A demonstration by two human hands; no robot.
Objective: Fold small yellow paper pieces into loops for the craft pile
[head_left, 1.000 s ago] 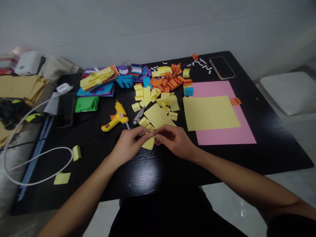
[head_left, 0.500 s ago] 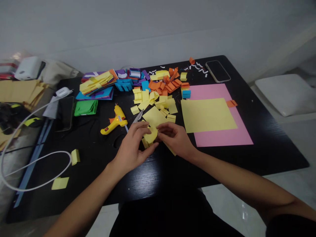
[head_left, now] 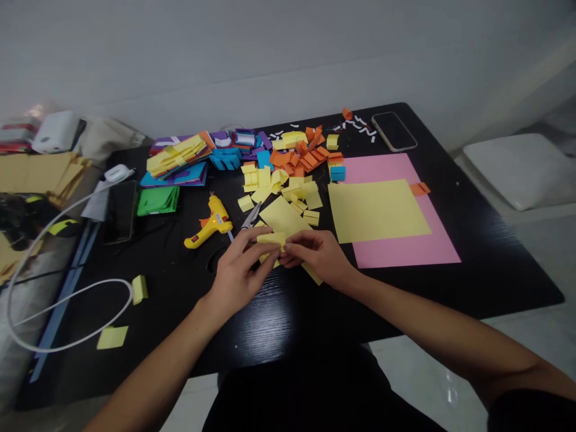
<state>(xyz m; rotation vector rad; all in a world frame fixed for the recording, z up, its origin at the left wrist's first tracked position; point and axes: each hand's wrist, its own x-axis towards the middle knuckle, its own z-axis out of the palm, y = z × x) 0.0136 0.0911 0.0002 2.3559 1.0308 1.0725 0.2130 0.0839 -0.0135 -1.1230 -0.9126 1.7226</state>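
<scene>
Between my two hands is a small folded piece of yellow paper [head_left: 272,239]. My left hand [head_left: 240,264] pinches its left part with thumb and fingers, while my right hand [head_left: 317,255] grips its right end. A larger yellow sheet [head_left: 288,215] lies on the table just beyond and partly under my right hand. Scissors [head_left: 251,217] rest beside my left fingers, their handles hidden. To the left lies a yellow glue gun [head_left: 210,221]. Several folded yellow paper pieces [head_left: 263,183] are heaped beyond my hands.
A yellow sheet [head_left: 378,210] lies over a pink sheet [head_left: 405,255] on the right. Orange folded pieces [head_left: 301,159], green paper [head_left: 158,200] and colored paper stacks [head_left: 180,157] sit toward the back. One phone [head_left: 394,131] is far right; a white cable [head_left: 128,294] loops at left.
The yellow paper has gone from a rounded, curled shape to a flatter folded strip facing me. My left thumb has drawn in against it, and my right fingers have shifted slightly.
</scene>
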